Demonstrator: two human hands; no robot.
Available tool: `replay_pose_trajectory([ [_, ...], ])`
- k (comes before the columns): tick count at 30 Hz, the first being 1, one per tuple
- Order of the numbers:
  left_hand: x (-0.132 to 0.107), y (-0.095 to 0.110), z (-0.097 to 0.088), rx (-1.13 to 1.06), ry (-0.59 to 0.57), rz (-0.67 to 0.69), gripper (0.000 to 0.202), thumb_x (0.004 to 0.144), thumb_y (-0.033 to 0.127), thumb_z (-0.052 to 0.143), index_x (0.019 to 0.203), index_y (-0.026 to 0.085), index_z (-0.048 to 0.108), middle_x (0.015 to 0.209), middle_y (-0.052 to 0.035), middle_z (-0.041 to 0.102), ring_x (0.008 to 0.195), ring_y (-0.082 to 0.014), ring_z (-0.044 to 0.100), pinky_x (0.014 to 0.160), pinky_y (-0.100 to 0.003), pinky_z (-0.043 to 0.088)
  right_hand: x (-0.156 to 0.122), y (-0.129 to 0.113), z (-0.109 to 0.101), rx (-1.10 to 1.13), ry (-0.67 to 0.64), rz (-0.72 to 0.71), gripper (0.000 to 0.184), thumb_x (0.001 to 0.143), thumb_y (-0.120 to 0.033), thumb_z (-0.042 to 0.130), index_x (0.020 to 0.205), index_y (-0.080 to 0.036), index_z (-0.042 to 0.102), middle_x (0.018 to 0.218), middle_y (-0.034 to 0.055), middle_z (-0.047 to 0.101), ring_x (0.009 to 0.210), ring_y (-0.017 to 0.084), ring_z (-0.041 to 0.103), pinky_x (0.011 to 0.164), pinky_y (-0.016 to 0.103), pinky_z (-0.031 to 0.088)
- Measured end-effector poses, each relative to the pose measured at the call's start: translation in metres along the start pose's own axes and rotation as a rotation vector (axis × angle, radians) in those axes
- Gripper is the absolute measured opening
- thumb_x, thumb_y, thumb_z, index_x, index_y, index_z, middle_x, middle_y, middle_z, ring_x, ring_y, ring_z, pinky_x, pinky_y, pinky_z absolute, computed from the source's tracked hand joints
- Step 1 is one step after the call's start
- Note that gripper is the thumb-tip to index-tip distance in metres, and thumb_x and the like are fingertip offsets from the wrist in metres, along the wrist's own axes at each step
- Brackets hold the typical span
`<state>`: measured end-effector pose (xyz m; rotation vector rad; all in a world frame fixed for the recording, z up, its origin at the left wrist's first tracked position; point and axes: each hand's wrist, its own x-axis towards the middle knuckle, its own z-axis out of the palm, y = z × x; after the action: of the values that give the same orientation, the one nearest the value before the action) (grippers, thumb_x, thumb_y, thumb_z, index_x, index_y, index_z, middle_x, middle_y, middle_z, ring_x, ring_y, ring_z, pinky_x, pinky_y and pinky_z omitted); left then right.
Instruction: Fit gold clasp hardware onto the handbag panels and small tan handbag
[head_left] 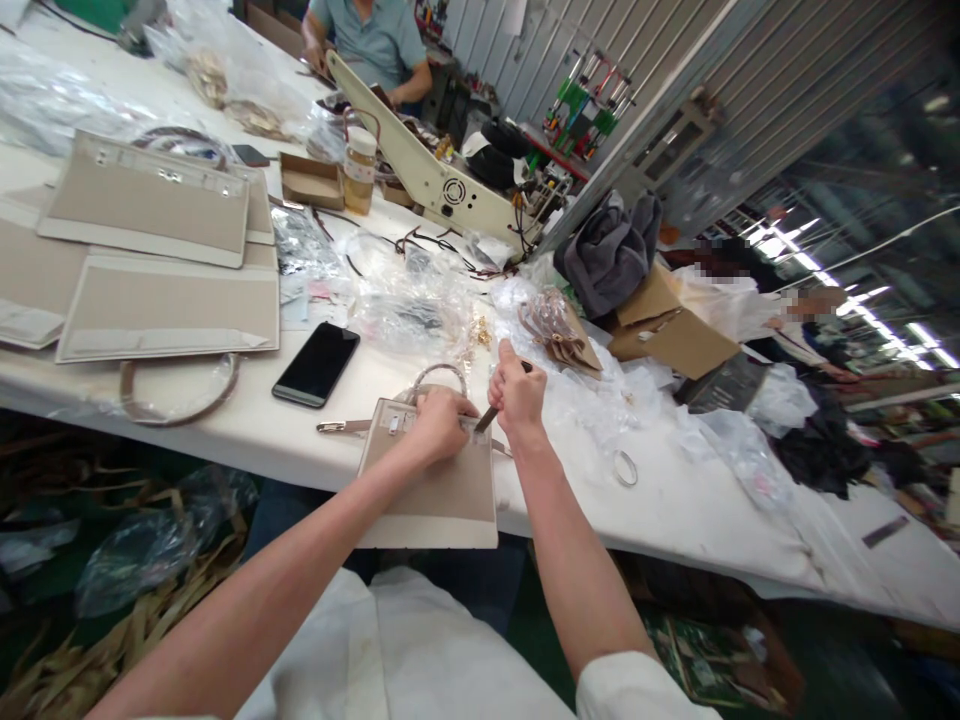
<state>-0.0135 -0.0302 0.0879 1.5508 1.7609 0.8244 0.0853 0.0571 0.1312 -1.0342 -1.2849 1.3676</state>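
A beige bag panel (442, 505) lies at the table's front edge, overhanging it towards me. It has a curved handle (442, 370) at its far edge and a strap with a metal end (341, 427) at its left. My left hand (439, 428) presses on the panel's upper part, fingers bent around the handle's base; the fingertips are partly hidden. In my closed right hand (517, 395) is a dark narrow hand tool (486, 418), slanted, its lower tip at the panel's upper right near a small metal fitting. The tool's exact kind is unclear.
Left are stacked beige panels (172, 300) and a phone (316, 365). Ahead lie plastic wrap (412, 310), small gold parts (481, 330), a jar (360, 170) and a cream machine (450, 190). Brown straps (562, 330) and a tape roll (625, 468) lie right. A co-worker (375, 40) sits opposite.
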Motion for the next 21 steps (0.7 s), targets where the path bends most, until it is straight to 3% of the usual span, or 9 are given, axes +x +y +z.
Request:
replay_pose_trajectory([
  [5,0.000,0.000,0.002,0.001,0.020,-0.007,0.042,0.074,0.009,0.070,0.108,0.025,0.088,0.117,-0.0124,0.080,0.124,-0.0367,0.063,0.112,-0.050,0.042,-0.013,0.006,0.000,-0.082,0.013,-0.059,0.071,0.088,-0.070,0.084,0.058,-0.025,0.038,0.048,-0.0078,0.033,0.037,0.008,0.029,0.032,0.024,0.020],
  [11,-0.001,0.000,0.002,0.044,0.002,0.010,0.037,0.081,0.012,0.067,0.109,0.026,0.087,0.118,-0.0128,0.078,0.125,-0.0357,0.062,0.109,-0.050,0.042,-0.059,0.018,-0.016,-0.172,0.124,-0.258,0.067,0.099,-0.071,0.072,0.058,-0.025,0.045,0.052,-0.0024,0.043,0.046,0.013,0.041,0.044,0.027,0.039],
  [17,0.000,-0.004,0.006,0.039,0.031,0.026,0.037,0.079,0.015,0.070,0.110,0.027,0.087,0.116,-0.0127,0.077,0.123,-0.0367,0.062,0.109,-0.051,0.041,-0.067,0.012,-0.024,-0.036,0.120,-0.326,0.068,0.101,-0.068,0.072,0.059,-0.025,0.041,0.051,-0.0047,0.036,0.044,0.012,0.035,0.042,0.027,0.033],
  [21,0.002,-0.005,0.004,0.065,0.035,0.029,0.037,0.080,0.015,0.069,0.111,0.027,0.086,0.117,-0.0126,0.077,0.124,-0.0360,0.062,0.108,-0.050,0.042,-0.064,0.009,-0.021,-0.108,0.121,-0.275,0.070,0.097,-0.075,0.071,0.057,-0.026,0.043,0.052,-0.0031,0.040,0.045,0.014,0.039,0.042,0.028,0.038],
])
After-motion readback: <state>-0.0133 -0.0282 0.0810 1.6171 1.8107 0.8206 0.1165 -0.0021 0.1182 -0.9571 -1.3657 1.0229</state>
